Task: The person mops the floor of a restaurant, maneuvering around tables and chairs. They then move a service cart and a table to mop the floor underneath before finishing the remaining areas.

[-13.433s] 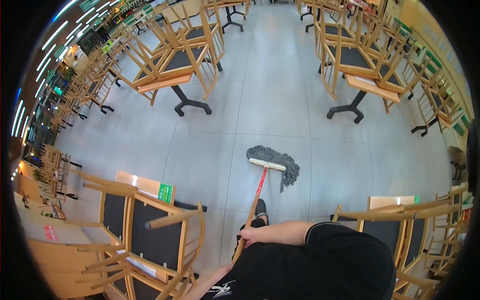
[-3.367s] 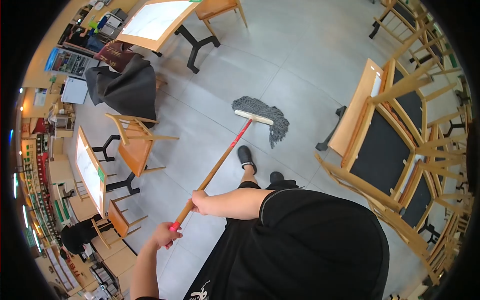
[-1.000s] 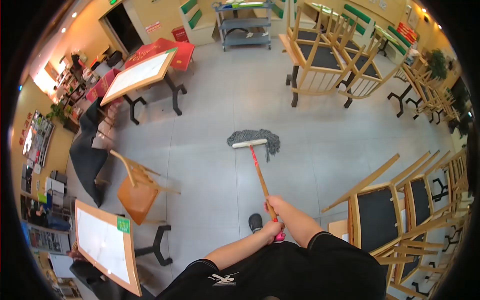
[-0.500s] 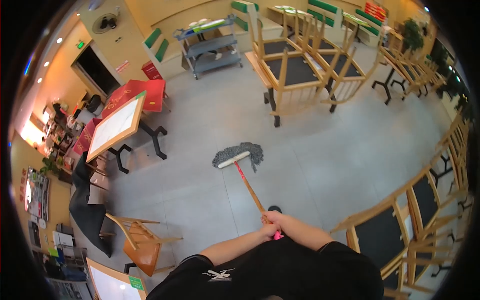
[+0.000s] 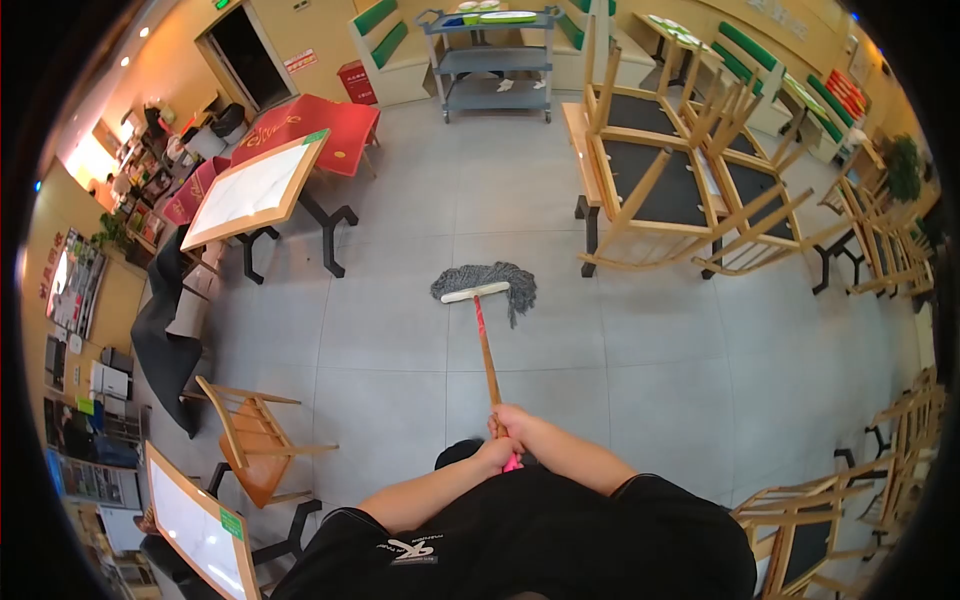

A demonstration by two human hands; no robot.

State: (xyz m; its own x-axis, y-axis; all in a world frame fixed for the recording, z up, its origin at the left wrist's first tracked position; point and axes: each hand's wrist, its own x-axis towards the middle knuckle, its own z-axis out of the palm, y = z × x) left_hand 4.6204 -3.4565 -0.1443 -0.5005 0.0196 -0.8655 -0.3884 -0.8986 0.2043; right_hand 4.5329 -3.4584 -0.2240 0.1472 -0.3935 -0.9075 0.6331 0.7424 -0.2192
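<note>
A mop [image 5: 489, 362] with a wooden handle reaches forward from my body. Its grey string head [image 5: 513, 280] lies spread on the tiled floor, under a white crossbar [image 5: 475, 292]. The handle is pink near the crossbar and at its near end. My right hand [image 5: 511, 426] is closed round the shaft, farther up. Just below it, close to my belly, my left hand [image 5: 495, 456] wraps the handle by the pink end. The two hands almost touch.
Tables [image 5: 252, 192] and a wooden chair [image 5: 262, 440] stand on the left. Upturned chairs [image 5: 655, 185] rest on tables at the right, with more stacked chairs [image 5: 800, 535] lower right. A grey trolley [image 5: 493, 62] stands ahead by the benches.
My view has turned, so the room's furniture sits differently in the picture. The mop now points nearly straight ahead, and both hands keep their hold on the handle.
</note>
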